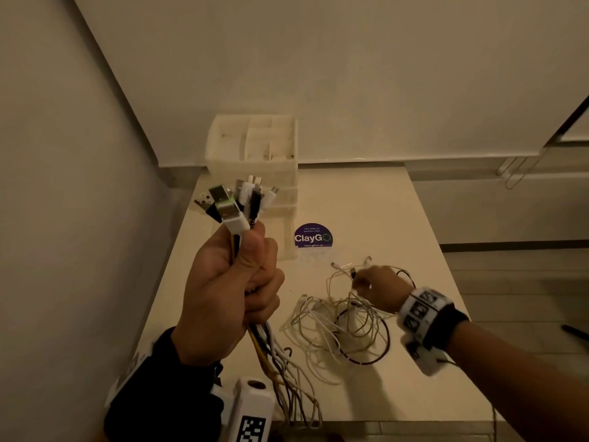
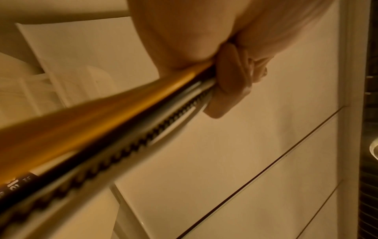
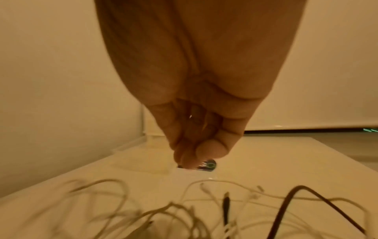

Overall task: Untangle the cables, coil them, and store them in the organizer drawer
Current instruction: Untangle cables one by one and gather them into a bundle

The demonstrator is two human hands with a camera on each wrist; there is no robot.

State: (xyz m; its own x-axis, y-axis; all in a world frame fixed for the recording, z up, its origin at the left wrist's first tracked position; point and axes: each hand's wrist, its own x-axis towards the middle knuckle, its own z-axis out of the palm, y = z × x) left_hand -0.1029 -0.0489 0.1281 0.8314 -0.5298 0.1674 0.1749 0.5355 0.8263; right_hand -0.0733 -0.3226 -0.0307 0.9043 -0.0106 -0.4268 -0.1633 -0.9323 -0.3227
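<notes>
- The left hand (image 2: 214, 37) fills the top of the left wrist view, fingers (image 2: 229, 77) curled tight round a bundle of cables (image 2: 126, 119).
- The bundle runs diagonally to the lower left — an orange cable (image 2: 114, 110) on top, then white strands and a braided black-and-white cable (image 2: 155, 131).
- Behind: pale panels (image 2: 235, 161), blurred.

A round purple "ClayGo" sticker (image 1: 313, 236) lies on a cream table (image 1: 382, 212) set in the corner of pale walls (image 1: 318, 59), with a bent metal chair leg (image 1: 514, 172) standing beyond its far right edge.
</notes>
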